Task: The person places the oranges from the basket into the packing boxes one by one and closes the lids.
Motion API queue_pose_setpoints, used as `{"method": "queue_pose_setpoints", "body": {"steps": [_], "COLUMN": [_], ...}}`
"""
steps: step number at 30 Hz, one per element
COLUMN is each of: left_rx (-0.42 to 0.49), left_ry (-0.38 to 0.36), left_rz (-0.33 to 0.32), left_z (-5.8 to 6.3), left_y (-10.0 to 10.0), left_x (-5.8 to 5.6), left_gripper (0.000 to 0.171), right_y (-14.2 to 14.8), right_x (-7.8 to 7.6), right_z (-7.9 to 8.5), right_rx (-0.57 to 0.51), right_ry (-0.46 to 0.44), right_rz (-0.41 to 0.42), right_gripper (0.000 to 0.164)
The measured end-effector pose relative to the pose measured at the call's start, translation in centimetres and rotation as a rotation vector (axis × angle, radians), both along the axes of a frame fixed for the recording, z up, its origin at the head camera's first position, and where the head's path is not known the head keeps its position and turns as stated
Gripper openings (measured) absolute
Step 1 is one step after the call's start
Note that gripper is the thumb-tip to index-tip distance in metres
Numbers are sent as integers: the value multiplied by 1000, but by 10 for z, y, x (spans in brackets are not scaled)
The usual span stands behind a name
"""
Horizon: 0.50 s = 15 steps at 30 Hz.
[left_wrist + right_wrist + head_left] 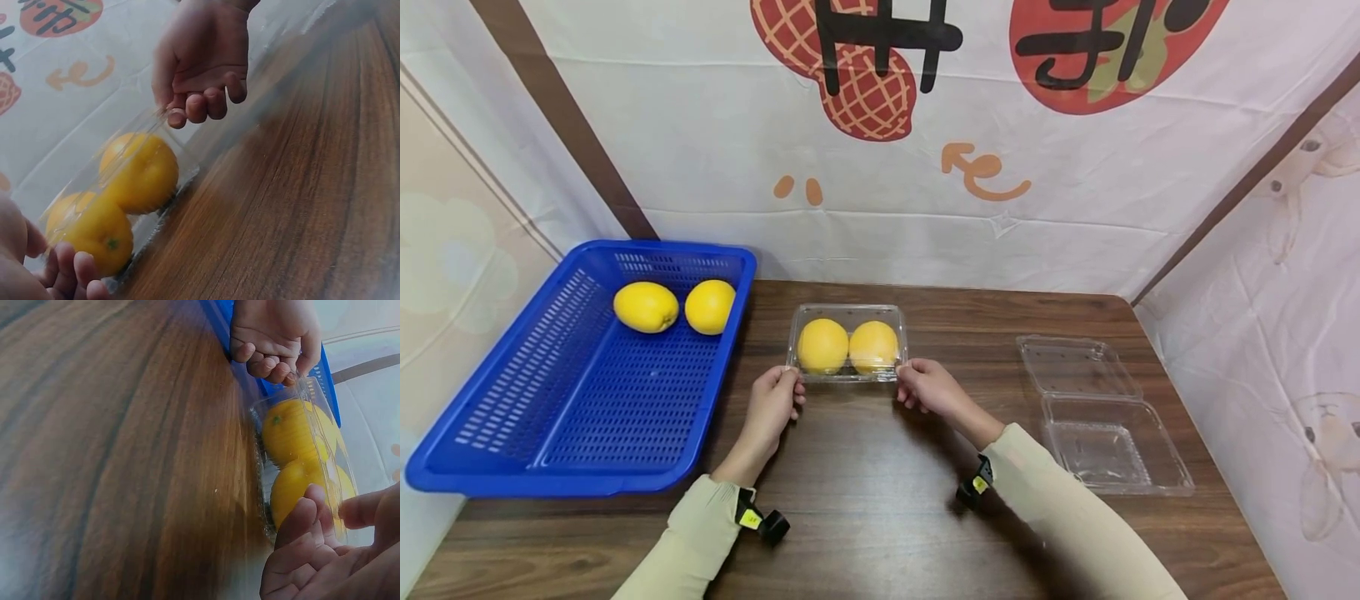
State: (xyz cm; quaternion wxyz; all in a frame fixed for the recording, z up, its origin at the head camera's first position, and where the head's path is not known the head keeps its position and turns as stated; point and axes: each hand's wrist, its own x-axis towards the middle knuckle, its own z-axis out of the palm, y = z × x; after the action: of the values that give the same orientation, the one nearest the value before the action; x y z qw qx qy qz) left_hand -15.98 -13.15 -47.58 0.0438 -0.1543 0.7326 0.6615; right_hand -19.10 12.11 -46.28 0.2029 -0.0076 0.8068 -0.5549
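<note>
Pinching the clear box (850, 311) at its near corners, the left hand (775, 394) and right hand (931, 387) flank two yellow fruits (823, 346) (both inside it).

Head view high, facing forward and down, wrist views near, facing from opposite ends, sharing the clear box (848, 313)

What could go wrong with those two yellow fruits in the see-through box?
I can't tell whether the clear plastic clamshell box is latched; if not, its lid could spring up and the round yellow citrus fruits might roll out. Also, the left hand and right hand pinch just its front corners, so the thin plastic might bend if squeezed hard.
</note>
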Motion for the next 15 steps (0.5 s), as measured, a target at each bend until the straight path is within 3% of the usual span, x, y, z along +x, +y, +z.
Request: {"method": "queue_pose_setpoints", "body": {"steps": [15], "left_rx": [15], "left_ry": [55], "left_rz": [119], "left_z": [-2], "left_y": [-1], "left_x": [-24], "left_gripper": [30], "right_y": [-22], "right_x": [-21], "right_z": [0], "right_rx": [23], "right_ry": [11], "right_rz": [-61], "right_gripper": [34]}}
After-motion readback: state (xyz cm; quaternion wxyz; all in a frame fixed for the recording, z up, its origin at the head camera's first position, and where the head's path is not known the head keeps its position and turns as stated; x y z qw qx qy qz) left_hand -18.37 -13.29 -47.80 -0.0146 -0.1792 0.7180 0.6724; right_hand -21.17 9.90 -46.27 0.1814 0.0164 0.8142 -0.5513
